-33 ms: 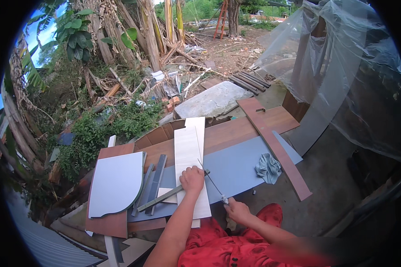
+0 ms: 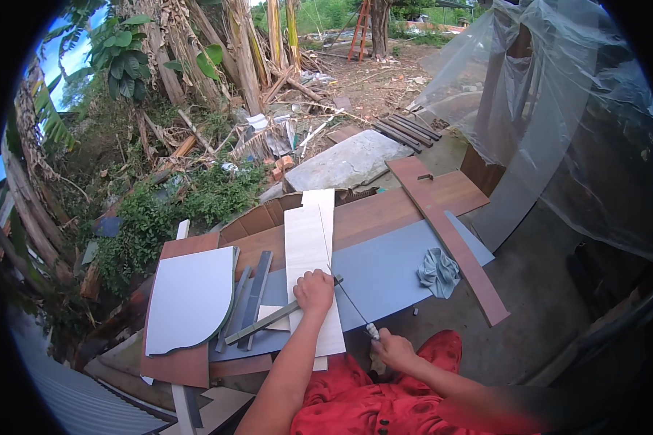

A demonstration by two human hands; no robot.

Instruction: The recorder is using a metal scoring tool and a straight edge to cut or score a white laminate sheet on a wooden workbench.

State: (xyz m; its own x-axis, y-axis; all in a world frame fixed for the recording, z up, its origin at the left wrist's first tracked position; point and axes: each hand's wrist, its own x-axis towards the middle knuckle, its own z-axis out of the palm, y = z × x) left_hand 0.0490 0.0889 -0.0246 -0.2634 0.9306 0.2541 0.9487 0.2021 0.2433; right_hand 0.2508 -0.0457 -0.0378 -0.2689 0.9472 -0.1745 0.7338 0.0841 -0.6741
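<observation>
On the left, green bushes (image 2: 141, 250) are growing outdoors, close to the boards. Next, a white board (image 2: 189, 301) with a round corner is lying on a brown board (image 2: 189, 373). Two dark strips (image 2: 257, 290) are lying side by side on the blue-grey bench (image 2: 377, 272). A long green-grey bar (image 2: 270, 320) is slanting across the strips and over two pale boards (image 2: 305, 235). The left hand (image 2: 314, 291) is curling tight around the bar near its far end. Behind the bench, a big flat stone (image 2: 345, 165) is lying on the ground. The right hand (image 2: 395, 350) is gripping a thin tool (image 2: 353, 305) by its handle, and the tool's rod is reaching up to the bar's end. A crumpled cloth (image 2: 438, 273) is resting near the bench's front edge. Then a red-brown plank (image 2: 450, 243) is crossing the bench and sticking out past it. Far right, a clear plastic sheet (image 2: 595, 94) is hanging in folds.
</observation>
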